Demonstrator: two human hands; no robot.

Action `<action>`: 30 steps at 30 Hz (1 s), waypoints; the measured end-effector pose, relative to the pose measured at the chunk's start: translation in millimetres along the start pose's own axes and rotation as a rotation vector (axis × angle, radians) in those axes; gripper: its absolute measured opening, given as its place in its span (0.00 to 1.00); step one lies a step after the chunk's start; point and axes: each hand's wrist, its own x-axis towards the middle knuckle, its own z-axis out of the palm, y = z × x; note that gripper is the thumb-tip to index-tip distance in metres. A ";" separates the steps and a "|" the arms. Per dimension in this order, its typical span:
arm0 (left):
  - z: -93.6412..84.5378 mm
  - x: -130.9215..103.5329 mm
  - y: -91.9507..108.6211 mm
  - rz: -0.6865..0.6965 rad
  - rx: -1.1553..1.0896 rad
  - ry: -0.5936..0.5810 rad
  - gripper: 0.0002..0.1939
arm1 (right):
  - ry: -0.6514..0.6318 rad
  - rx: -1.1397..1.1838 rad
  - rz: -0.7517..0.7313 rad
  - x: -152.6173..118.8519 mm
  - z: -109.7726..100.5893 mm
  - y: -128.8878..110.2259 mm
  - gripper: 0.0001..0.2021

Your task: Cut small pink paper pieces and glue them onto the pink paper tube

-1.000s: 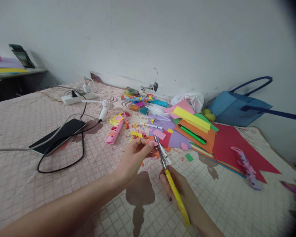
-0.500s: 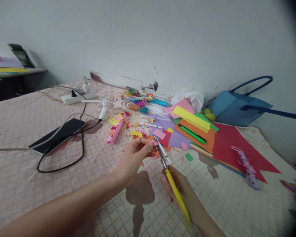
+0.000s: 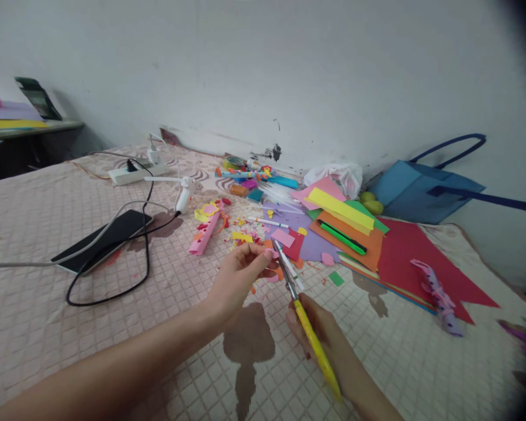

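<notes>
Between thumb and fingers, my left hand (image 3: 242, 270) pinches a small pink paper piece (image 3: 272, 254). A pair of yellow-handled scissors (image 3: 312, 334) is gripped in my right hand (image 3: 322, 330), its metal blades pointing away from me and reaching the pink piece. Whether the blades are fully closed, I cannot tell. Past my fingertips lie tiny paper scraps, a pink paper rectangle (image 3: 283, 237), a red paper piece (image 3: 297, 248) and a white marker (image 3: 294, 273). Left of them is a rolled pink paper tube (image 3: 205, 233) with red spots and a yellow and pink flower at its top.
Coloured sheets, among them a red sheet (image 3: 414, 248), lie to the right under a green pen (image 3: 342, 238). A spotted purple roll (image 3: 440, 301) is near a blue bag (image 3: 423, 190). On the left are a black tablet-like slab (image 3: 105, 237), cables and a power strip (image 3: 135, 173).
Both hands stay nearly in place. The scissors' handle end has shifted very slightly, and the pink piece remains in my left fingers at the blades.
</notes>
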 end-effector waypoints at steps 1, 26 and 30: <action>-0.1 -0.1 -0.1 0.001 0.000 0.002 0.09 | -0.001 0.004 0.003 0.2 -0.1 0.2 0.12; -3.6 3.1 1.0 -0.004 -0.027 -0.018 0.08 | -0.001 -0.021 0.021 -1.6 -5.6 -10.1 0.13; -4.1 2.5 -1.1 -0.033 -0.047 -0.065 0.08 | -0.009 0.002 0.048 -1.8 -7.0 -12.7 0.13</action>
